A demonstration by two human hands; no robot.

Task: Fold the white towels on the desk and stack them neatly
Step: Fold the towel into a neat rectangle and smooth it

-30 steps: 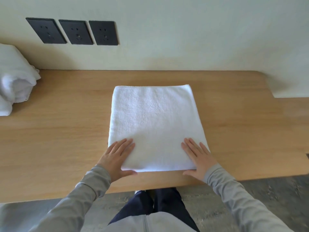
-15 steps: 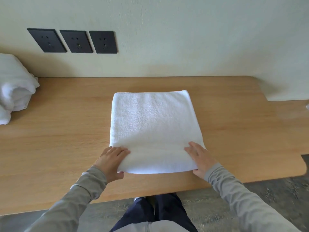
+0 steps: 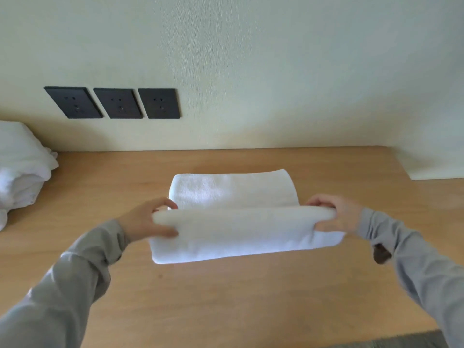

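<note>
Grip on towel ends, left hand, right hand, fold above desk

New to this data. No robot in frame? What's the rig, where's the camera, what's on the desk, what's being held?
There is no robot here: a person works with two bare hands. All the pictures come from one wide-angle camera worn on the person's head, looking forward and down, so the grey-sleeved arms reach in from the bottom edge.

The surface is a wooden desk against a pale wall with three black wall sockets. At the left edge sits a pile of white towels; how neatly they are folded is hard to tell.

In the middle is a white towel. The left hand and right hand each grip one end of its near part, which is lifted off the desk; its far part lies flat.
</note>
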